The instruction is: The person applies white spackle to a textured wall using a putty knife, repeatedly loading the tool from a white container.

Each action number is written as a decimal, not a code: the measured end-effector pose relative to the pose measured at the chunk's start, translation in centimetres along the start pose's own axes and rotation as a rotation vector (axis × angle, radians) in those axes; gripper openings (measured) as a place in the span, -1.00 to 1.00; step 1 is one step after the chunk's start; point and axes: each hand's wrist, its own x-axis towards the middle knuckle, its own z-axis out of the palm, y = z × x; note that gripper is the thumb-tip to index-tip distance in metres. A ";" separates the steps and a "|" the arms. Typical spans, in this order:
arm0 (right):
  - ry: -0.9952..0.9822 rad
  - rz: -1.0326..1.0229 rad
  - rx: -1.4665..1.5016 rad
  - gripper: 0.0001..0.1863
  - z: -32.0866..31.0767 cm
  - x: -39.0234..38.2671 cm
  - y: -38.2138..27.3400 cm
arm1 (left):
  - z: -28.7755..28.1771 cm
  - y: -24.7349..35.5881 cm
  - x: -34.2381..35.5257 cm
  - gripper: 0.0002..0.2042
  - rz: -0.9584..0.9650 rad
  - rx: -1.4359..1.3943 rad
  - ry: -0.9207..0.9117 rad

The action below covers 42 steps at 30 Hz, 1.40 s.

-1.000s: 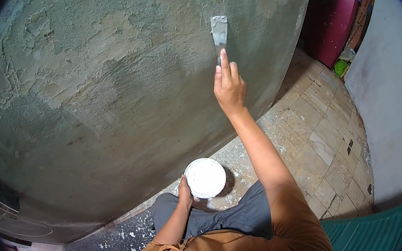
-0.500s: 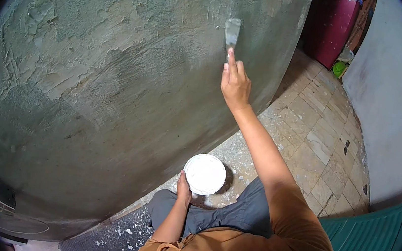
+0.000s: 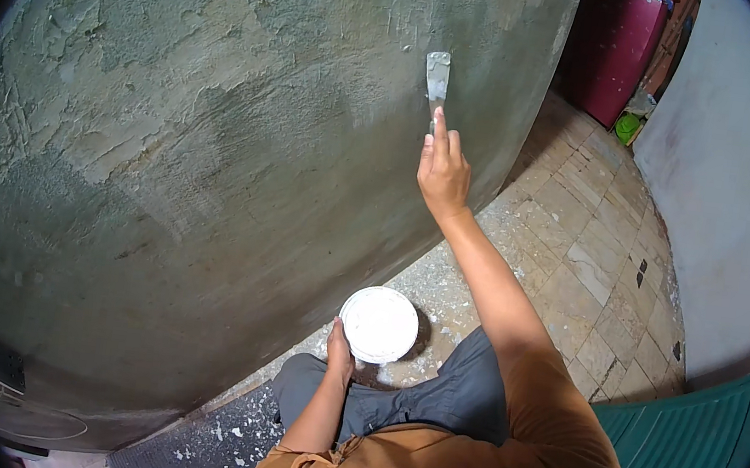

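My right hand [image 3: 444,173] is closed round the handle of a putty knife [image 3: 437,77], with the index finger stretched along it toward the blade. White paste coats the blade, which lies at the rough grey-green plastered wall [image 3: 221,124]. Lower down, my left hand [image 3: 341,348] holds a round white tub [image 3: 379,324] by its left side, over my lap. The tub's top shows white; how deep its contents go cannot be seen. The fingers of my left hand are mostly hidden beneath the tub.
Stone floor tiles [image 3: 587,277] run along the right. White flecks cover the floor by the wall and a dark mat [image 3: 203,441]. A green ridged panel [image 3: 692,455] stands at the lower right, a pale wall [image 3: 732,182] at the far right, and a magenta cabinet-like thing [image 3: 610,57] at the back.
My right hand and the putty knife have moved a little down the wall and slightly right. My left hand and the tub have barely shifted.
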 end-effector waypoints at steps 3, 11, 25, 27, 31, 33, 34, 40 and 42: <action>0.033 -0.040 0.021 -0.42 -1.1 2.3 -1.7 | -0.3 -0.2 0.2 -0.46 0.002 0.002 0.015; 0.016 0.006 0.061 -0.48 -1.9 0.5 0.9 | 0.7 0.4 -0.3 -0.47 0.020 -0.012 -0.011; -0.311 0.571 1.077 -0.54 -1.8 8.9 2.2 | 0.5 -0.2 0.2 -0.45 0.008 -0.007 0.017; -0.295 0.594 0.909 -0.54 -1.1 9.4 2.7 | 0.8 0.2 0.2 -0.45 -0.003 -0.005 0.008; -0.237 0.667 0.896 -0.55 -1.1 8.6 4.3 | 0.9 0.6 -0.6 -0.46 -0.026 0.010 0.003; -0.224 0.757 0.800 -0.57 -1.6 7.6 6.2 | 0.3 0.1 0.4 -0.45 -0.017 -0.001 -0.006; -0.180 0.734 0.799 -0.58 -2.1 7.3 6.2 | 0.1 -0.2 0.5 -0.45 -0.017 -0.011 -0.005; -0.139 0.593 0.988 -0.59 -2.5 9.9 2.0 | 0.8 -0.2 0.2 -0.45 -0.005 0.043 0.017; -0.197 0.542 0.940 -0.59 -1.8 10.2 1.2 | 0.9 -0.2 0.5 -0.46 -0.011 0.032 0.007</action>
